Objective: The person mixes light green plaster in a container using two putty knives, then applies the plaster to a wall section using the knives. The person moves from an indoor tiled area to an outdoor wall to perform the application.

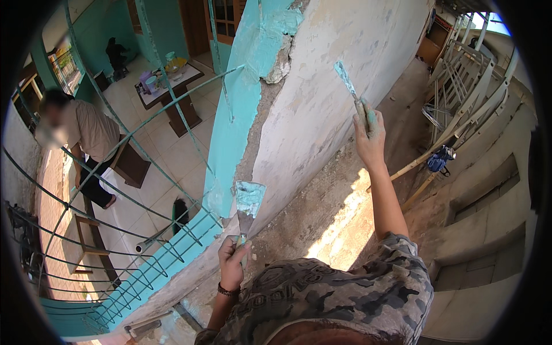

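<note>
1. The right hand (370, 133) is raised high, fingers wrapped tight round the handle of a narrow putty knife (347, 80), whose paint-smeared blade lies against the pale plastered wall (345, 34). The left hand (232, 261) sits low by the chest, closed in a fist on the handle of a broad scraper (249, 201) that stands upright, its blade loaded with turquoise filler and close to the wall's corner.
2. The wall fills the middle of the view: a pale, patchy face on the right, a turquoise painted face (241, 109) on the left, with a chipped, crumbling edge between them.
3. A curved turquoise metal railing (144, 123) runs along the left, with a tiled floor far below it.
4. Below on the left stands another person in a beige shirt (92, 129), beside a dark bench (131, 164).
5. Further back stands a wooden table (172, 92) with jugs and cups on it.
6. Pale metal frames (466, 98) lean at the far right, above a blue bundle (440, 158) on a pole.
7. A dark bracelet (228, 291) circles the left wrist.
</note>
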### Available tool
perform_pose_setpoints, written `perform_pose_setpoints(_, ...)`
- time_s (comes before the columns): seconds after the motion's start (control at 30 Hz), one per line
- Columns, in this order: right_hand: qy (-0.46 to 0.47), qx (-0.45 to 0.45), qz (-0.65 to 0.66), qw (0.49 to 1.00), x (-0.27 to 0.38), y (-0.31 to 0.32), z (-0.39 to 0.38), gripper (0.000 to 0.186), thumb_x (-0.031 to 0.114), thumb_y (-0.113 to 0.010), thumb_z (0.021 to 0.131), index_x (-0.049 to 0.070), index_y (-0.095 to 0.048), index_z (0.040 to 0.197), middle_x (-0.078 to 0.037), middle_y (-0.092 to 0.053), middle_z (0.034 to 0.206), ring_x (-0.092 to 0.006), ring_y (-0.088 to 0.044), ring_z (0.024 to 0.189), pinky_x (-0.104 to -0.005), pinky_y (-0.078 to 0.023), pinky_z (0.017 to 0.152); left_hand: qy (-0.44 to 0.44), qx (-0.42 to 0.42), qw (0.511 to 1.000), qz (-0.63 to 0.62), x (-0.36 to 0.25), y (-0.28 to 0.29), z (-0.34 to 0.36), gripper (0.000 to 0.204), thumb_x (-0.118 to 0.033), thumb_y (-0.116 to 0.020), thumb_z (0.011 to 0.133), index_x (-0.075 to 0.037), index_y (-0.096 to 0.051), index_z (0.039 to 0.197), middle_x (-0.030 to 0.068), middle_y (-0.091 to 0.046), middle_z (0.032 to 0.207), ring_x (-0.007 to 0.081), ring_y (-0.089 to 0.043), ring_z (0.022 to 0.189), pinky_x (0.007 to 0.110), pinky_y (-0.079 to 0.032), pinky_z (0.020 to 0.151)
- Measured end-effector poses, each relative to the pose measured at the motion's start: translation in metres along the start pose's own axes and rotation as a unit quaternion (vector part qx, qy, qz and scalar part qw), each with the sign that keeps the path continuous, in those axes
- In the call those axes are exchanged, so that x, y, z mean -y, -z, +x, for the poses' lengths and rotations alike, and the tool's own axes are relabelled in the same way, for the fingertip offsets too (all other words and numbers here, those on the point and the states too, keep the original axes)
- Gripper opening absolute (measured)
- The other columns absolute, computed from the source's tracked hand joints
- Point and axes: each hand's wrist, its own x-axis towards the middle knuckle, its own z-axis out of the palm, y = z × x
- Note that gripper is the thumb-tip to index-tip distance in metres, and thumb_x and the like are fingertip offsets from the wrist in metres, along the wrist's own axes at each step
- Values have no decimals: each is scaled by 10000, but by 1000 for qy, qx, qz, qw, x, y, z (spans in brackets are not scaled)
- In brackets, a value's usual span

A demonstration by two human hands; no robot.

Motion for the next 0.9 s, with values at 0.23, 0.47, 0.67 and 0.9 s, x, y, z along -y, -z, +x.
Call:
perform_pose_setpoints(0.23, -719, 148, 362, 575, -27, -40, -294, 173, 279, -534, 913, 123, -483, 861, -8, -492, 653, -90, -418, 483, -238, -271, 395, 50, 51, 997, 24, 3, 1, 0, 93, -70, -609, 887, -20, -535, 914, 12, -521, 634, 66, -427, 472, 226, -327, 440)
perform_pose_setpoints(0.47, -745, 324, 315, 491, 40, -38, -343, 130, 237, -545, 907, 120, -504, 947, 11, -492, 687, -83, -413, 492, -204, -266, 415, 98, 135, 985, 42, 9, 15, -11, 120, -72, -628, 868, -7, -558, 941, 18, -559, 706, 66, -491, 550, 223, -365, 487)
perform_pose_setpoints(0.67, -664, 165, 405, 607, 72, -39, -319, 155, 202, -556, 899, 95, -531, 1009, 13, -488, 694, -63, -396, 490, -209, -268, 408, 91, 200, 975, 19, 4, 43, -39, 131, -79, -648, 862, -4, -562, 926, -11, -548, 719, 43, -483, 596, 218, -375, 530)
perform_pose_setpoints(0.9, -757, 254, 297, 524, 134, -34, -418, 136, 221, -582, 892, 114, -511, 937, 22, -465, 680, -72, -375, 494, -219, -255, 407, 84, 148, 984, 43, -3, 126, -102, 119, -94, -634, 859, -12, -563, 909, -9, -527, 644, 53, -491, 559, 220, -359, 488)
